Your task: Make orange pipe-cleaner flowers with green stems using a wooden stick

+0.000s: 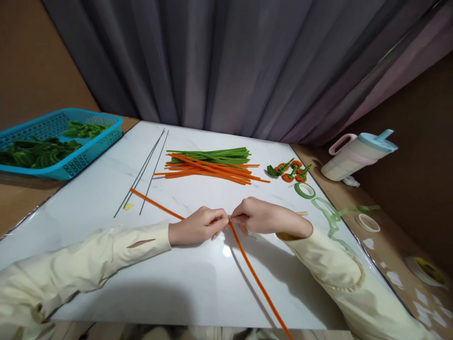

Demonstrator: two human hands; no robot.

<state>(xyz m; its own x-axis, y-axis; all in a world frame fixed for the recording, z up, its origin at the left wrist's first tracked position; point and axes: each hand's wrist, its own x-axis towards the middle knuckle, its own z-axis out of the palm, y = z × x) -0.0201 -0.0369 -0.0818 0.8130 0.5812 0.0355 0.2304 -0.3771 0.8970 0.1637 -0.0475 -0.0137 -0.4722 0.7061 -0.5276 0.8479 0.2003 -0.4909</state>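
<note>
No readable text, label, brand, number or sign anywhere, blue basket (76,165) at ten o'clock plain, pastel jug (354,156) at two o'clock unmarked (no print visible), tape rolls (305,190) at three o'clock blank

Left hand (198,226) and right hand (264,218) pinch orange pipe cleaner (255,274) at table (106,198) centre; pipe-cleaner pile (212,165) far.

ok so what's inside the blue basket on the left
The blue perforated plastic basket holds a heap of dark green bent pipe-cleaner pieces. Whatever lies beneath the heap, and the basket's floor, is covered; its left end is out of frame.
</note>
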